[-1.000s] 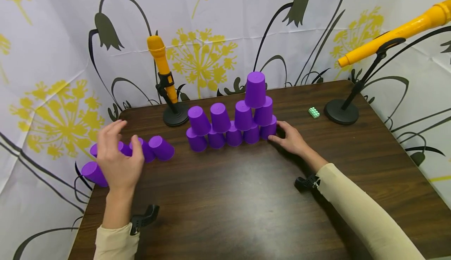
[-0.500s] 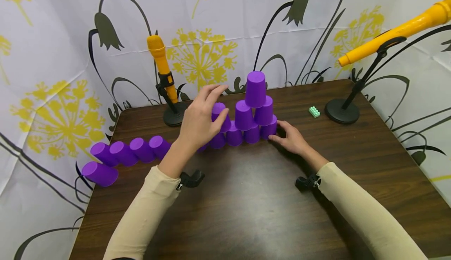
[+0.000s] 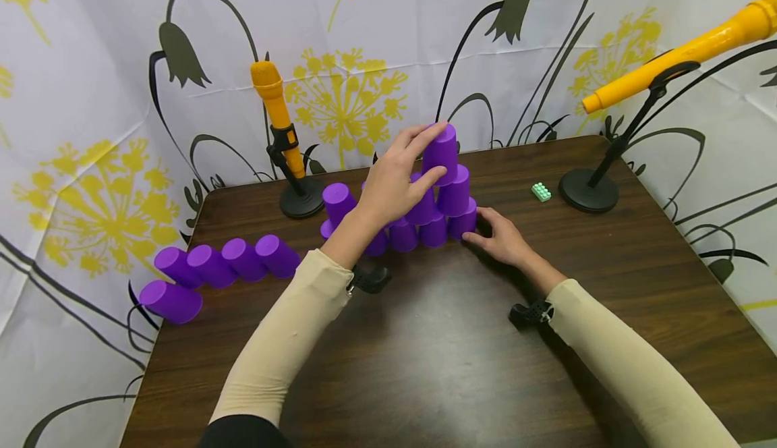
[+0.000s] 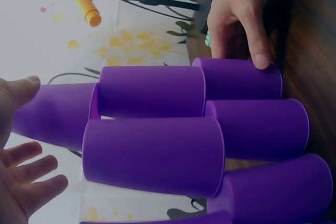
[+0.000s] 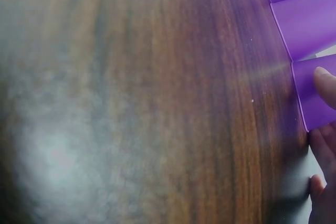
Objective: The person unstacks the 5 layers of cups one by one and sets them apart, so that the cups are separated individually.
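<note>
Purple plastic cups, mouths down, form a stepped stack at the back middle of the table. My left hand (image 3: 393, 181) is raised at the top cup (image 3: 446, 154), its fingers spread and thumb apart. In the left wrist view, the thumb overlaps the edge of that top cup (image 4: 60, 111), and the other fingers reach out beside it; whether they touch it I cannot tell. At the stack's right end, my right hand (image 3: 502, 237) holds the bottom corner cup (image 3: 463, 224), thumb on its front and fingers behind. Left of the stack, my left forearm hides some cups.
Several more purple cups (image 3: 243, 259) stand in a row at the table's left, with one cup (image 3: 171, 301) in front. Behind are a yellow microphone (image 3: 276, 100) on a stand and another microphone (image 3: 680, 57) at right. A small green toy brick (image 3: 541, 192) lies right of the stack.
My left hand has swung right from above the left cups, across the stack, to the top cup. The right hand has stayed at the corner cup. The cups have not visibly moved.
</note>
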Tool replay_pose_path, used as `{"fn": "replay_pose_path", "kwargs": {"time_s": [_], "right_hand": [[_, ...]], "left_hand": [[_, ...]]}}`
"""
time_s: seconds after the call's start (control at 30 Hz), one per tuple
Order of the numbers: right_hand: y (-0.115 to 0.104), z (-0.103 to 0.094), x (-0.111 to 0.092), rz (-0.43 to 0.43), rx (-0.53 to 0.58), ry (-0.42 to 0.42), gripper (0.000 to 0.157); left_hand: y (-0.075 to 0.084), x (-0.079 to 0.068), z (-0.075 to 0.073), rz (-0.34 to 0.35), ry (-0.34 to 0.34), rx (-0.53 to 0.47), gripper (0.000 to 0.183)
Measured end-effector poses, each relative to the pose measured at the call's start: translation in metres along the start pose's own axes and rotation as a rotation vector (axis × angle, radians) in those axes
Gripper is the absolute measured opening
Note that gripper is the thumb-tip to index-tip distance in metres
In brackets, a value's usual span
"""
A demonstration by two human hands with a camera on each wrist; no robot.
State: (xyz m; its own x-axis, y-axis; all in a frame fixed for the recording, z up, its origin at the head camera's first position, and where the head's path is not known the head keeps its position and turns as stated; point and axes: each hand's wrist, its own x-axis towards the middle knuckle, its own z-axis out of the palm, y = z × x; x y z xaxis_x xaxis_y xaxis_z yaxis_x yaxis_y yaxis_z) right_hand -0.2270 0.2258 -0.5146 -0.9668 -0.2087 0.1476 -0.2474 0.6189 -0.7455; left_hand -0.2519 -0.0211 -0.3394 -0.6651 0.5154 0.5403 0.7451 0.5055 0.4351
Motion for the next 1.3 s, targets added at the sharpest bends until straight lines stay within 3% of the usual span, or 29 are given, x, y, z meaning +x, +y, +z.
{"fn": "replay_pose_path", "kwargs": {"time_s": [0.43,0.6,0.73,0.93,1.07,1.17,1.3], "right_hand": [[0.0,0.002,0.0,0.002,-0.002,-0.006,0.059],[0.001,0.002,0.001,-0.002,-0.01,-0.006,0.059],[0.001,0.002,0.0,-0.002,-0.014,-0.007,0.059],[0.0,0.002,0.0,-0.01,-0.015,-0.002,0.06],[0.0,0.002,-0.001,0.002,-0.021,-0.009,0.059],[-0.001,0.001,-0.001,-0.001,-0.017,-0.001,0.059],[0.0,0.0,-0.002,-0.01,-0.02,0.003,0.06]], "left_hand": [[-0.004,0.005,0.009,0.023,0.097,-0.075,0.047],[-0.006,0.001,-0.003,0.049,0.157,-0.141,0.043],[-0.002,-0.014,-0.022,0.042,0.239,-0.228,0.041],[0.023,-0.056,-0.071,0.018,0.344,-0.309,0.038],[0.038,-0.094,-0.11,-0.076,0.428,-0.232,0.038],[0.023,-0.128,-0.131,-0.176,0.489,-0.131,0.042],[-0.022,-0.185,-0.147,-0.347,0.558,0.031,0.05]]}}
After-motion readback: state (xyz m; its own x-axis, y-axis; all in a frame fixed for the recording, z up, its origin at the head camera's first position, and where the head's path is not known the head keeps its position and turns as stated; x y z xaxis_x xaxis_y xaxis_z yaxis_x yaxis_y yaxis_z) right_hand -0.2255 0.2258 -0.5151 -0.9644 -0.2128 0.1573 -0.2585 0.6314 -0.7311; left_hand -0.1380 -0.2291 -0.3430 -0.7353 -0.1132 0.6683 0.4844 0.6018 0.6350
